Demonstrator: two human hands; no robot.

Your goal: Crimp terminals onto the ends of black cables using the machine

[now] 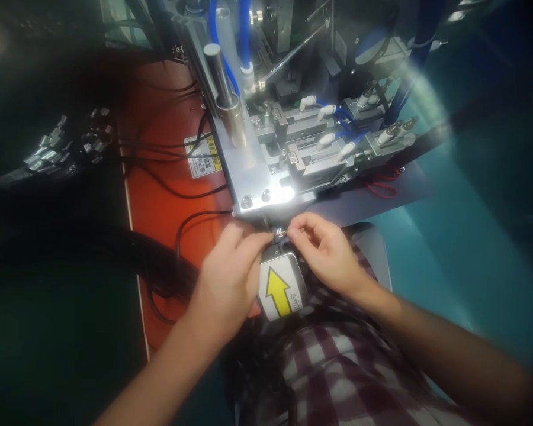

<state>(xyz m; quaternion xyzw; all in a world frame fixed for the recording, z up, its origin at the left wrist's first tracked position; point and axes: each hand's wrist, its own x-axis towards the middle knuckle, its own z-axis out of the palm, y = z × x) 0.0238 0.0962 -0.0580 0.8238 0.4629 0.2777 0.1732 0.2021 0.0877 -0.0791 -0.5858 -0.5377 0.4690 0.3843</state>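
Observation:
Both my hands meet at a small shiny metal piece [279, 232] just in front of the machine's metal plate [249, 177]. My left hand [228, 272] is closed in a pinch at the left end of the piece. On the right end, the thumb and forefinger of my right hand [326, 248] are pinched together. The piece is too small to name, and fingertips cover its ends. Directly below it is a white label with a yellow arrow [279, 290], partly behind my left hand.
Pneumatic cylinders [320, 163] with white fittings and blue tubes stand on the machine, beside an upright metal post [220, 74]. Black cables [177, 192] cross the orange surface [160, 219] at left. A heap of shiny metal parts [66, 142] lies further left.

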